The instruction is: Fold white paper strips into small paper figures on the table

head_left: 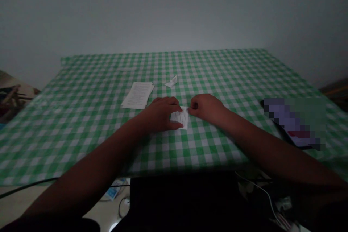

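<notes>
Left hand (160, 114) spread over a paper slip (179, 117), fingers along its top, thumb near its lower edge; right hand (206, 108) curled, knuckles at its edge. Grip unclear. Slip lies on the checked tabletop (217, 76), beside a paper stack (137, 95).

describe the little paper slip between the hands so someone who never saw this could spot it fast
On the green-and-white gingham tablecloth, look to the middle, where the two hands nearly meet. The small white printed slip sits between the left hand and right hand, partly covered by the left. The larger sheets and white scrap beyond lie untouched.
</notes>
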Available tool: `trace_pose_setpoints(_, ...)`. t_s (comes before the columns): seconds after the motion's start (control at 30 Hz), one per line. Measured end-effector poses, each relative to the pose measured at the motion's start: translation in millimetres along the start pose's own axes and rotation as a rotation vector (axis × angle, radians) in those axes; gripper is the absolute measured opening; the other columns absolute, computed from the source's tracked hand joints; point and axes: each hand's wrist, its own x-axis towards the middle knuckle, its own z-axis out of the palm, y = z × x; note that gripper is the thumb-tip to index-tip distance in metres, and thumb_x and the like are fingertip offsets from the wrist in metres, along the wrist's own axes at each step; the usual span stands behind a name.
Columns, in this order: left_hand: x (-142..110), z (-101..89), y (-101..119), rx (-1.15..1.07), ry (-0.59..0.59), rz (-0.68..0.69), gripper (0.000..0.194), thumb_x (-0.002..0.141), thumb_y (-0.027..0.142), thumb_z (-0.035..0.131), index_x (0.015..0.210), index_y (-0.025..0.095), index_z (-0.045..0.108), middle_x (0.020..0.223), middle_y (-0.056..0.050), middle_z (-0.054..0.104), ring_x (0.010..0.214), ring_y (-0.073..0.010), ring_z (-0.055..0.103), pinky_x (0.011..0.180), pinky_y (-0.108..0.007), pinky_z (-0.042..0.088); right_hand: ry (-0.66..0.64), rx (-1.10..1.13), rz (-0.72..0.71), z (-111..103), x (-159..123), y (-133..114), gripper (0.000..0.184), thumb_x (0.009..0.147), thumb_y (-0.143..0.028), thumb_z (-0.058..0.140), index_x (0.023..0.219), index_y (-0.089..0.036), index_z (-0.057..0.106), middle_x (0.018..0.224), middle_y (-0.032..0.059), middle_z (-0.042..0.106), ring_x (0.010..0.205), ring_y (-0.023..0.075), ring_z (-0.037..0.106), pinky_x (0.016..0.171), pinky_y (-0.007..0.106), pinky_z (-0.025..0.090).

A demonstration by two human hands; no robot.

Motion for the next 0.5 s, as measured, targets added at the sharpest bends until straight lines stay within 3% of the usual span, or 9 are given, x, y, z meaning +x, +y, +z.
trace_pose_setpoints(0.2,0,0.4,-1,-0.011,-0.002,-0.008,0.048,0.079,0.051,0.073,0.117,0.024,0.064,0.123,-0.006,0.061,0.113,-0.0252,0.058,0.097,-0.041,0.038,0.04,-0.03,0.02,0,2,1,0.017,0.085,-0.032,0.063,0.075,-0.019,0.067,0.081,0.0044,0.068,0.07,0.0163,0.055,0.056,0.03,0.03)
trace_pose_setpoints(0.4,-1,-2.0,1,0.002,-0.012,-0.013,0.047,0.08,0.051,0.072,0.118,0.024,0.064,0.122,-0.005,0.061,0.112,-0.0251,0.058,0.097,-0.041,0.038,-0.041,0.001,-0.069,3,-8,-7,0.016,0.083,-0.034,0.065,0.077,-0.02,0.068,0.08,0.0035,0.068,0.071,0.0158,0.057,0.056,0.029,0.031)
trace_pose_setpoints(0.5,-1,-2.0,0,0.002,-0.014,-0.009,0.048,0.079,0.051,0.073,0.118,0.024,0.064,0.122,-0.005,0.061,0.112,-0.0251,0.058,0.096,-0.041,0.038,-0.014,-0.001,-0.012,3,-2,-5,0.016,0.084,-0.033,0.064,0.076,-0.02,0.068,0.081,0.004,0.068,0.07,0.016,0.056,0.057,0.029,0.031)
